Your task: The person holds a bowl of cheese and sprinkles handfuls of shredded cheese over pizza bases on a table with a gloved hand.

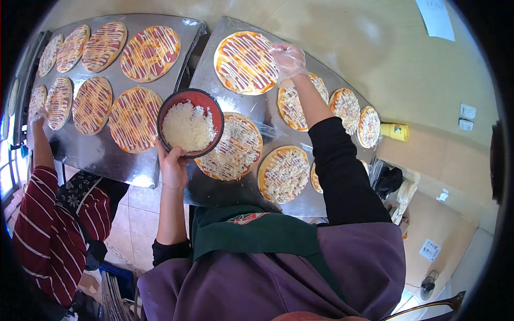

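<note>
My left hand [174,167] grips the rim of a round bowl [221,127], dark outside and red inside, which holds grated white cheese [188,127]. My right hand [289,61], in a clear plastic glove, is over the right edge of a pizza [243,63] with sauce stripes. Its fingers are bunched, and whatever they hold is hidden. Below the bowl lies a pizza [233,152] strewn with grated cheese, partly covered by the bowl. Another cheese-strewn pizza [284,175] sits to its right. Under my right forearm, a further pizza [293,109] is partly hidden.
More cheese-topped pizzas [345,111] line the right of my metal table [235,193]. On a second metal table [128,170], several striped pizzas [135,120] lie in two rows. A co-worker's gloved hand [39,116] is at its left end. A yellow bottle [395,132] lies at the right edge.
</note>
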`<state>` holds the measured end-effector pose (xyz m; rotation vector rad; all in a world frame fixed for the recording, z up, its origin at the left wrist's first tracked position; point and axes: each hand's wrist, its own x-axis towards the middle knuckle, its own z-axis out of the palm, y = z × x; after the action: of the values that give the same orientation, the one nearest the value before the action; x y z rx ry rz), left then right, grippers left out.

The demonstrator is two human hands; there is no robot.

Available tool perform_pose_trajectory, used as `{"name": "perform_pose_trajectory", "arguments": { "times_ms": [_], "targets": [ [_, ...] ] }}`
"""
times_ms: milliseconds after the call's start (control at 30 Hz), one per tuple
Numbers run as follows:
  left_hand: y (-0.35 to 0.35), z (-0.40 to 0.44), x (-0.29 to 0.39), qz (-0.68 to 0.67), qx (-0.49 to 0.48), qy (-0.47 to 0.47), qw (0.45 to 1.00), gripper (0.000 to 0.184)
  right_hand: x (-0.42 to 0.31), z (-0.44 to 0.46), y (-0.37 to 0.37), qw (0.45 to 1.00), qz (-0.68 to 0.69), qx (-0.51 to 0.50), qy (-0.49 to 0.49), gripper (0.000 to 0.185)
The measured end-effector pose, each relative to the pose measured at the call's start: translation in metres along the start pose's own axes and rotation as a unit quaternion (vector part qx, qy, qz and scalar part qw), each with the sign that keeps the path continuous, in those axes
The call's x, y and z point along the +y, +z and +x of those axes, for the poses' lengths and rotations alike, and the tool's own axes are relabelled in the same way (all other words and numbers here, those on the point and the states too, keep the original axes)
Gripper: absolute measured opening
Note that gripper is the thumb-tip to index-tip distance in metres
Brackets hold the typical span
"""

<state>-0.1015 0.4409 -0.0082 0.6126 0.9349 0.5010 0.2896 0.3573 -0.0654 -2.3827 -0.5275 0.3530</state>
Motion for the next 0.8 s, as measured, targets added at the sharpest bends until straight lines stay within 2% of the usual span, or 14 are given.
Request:
{"name": "perform_pose_trajectory", "arguments": {
  "times_ms": [167,233,267,500,567,600,667,767,800],
  "targets": [
    [-0.016,-0.012,0.0,-0.017,0.028,0.003,0.999,0.069,-0.025,0.017,0.002,0.999,0.0,-0.053,-0.007,0.024],
    [-0.022,-0.013,-0.003,-0.022,0.026,0.005,0.999,0.07,-0.041,0.021,0.001,0.997,-0.041,-0.063,-0.011,0.022],
    [-0.024,-0.014,-0.003,-0.025,0.025,0.007,0.999,0.071,-0.039,0.031,0.008,0.992,-0.104,-0.048,-0.059,0.022],
    [-0.031,-0.025,-0.004,-0.049,0.04,0.01,0.998,0.071,-0.061,0.043,0.024,0.989,-0.062,-0.122,-0.064,0.022],
    [-0.037,-0.026,-0.006,-0.043,0.034,0.01,0.998,0.071,-0.071,0.039,0.028,0.98,-0.095,-0.122,-0.127,0.023],
    [-0.039,-0.027,-0.006,-0.035,0.027,0.01,0.999,0.071,-0.075,0.038,0.028,0.979,-0.096,-0.123,-0.128,0.023],
    [-0.04,-0.029,-0.006,-0.036,0.033,0.012,0.999,0.071,-0.082,0.037,0.029,0.944,-0.199,-0.183,-0.186,0.026],
    [-0.038,-0.034,-0.005,-0.043,0.051,0.013,0.998,0.069,-0.09,0.024,0.032,0.935,-0.168,-0.227,-0.213,0.027],
    [-0.038,-0.036,-0.005,-0.05,0.062,0.012,0.997,0.068,-0.093,0.018,0.031,0.919,-0.182,-0.226,-0.266,0.027]
  ]
}}
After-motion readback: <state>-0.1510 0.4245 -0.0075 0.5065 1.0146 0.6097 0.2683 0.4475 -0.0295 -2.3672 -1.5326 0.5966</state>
